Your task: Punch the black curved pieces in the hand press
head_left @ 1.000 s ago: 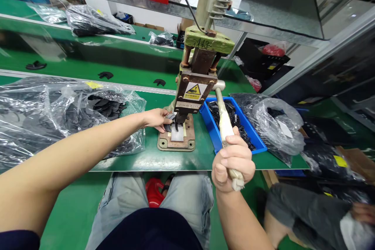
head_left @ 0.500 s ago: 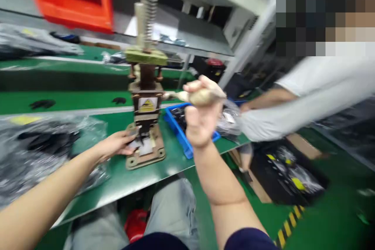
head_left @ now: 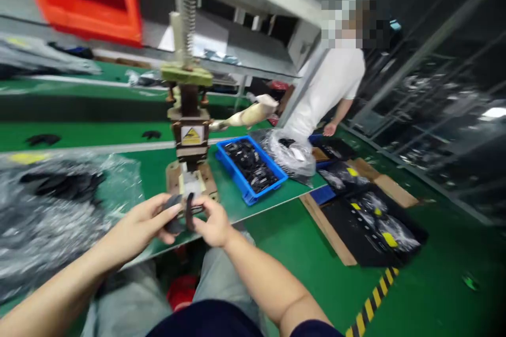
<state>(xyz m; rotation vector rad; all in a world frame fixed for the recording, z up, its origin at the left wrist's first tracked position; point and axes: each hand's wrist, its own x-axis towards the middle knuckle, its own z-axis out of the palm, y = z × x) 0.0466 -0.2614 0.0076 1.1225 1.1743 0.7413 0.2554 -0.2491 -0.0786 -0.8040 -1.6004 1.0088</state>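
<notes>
We pinched dark pieces [head_left: 173,222] in our left hand [head_left: 144,224] and a black piece [head_left: 190,212] in our right hand [head_left: 215,224], at six o'clock from the press [head_left: 192,137]. The bin [head_left: 250,197] (blue) sat at four o'clock.

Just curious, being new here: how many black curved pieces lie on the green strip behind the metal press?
2 show: one black curved piece at left, beyond the clear plastic bag; another left of the brown metal press. The press may hide more.
</notes>
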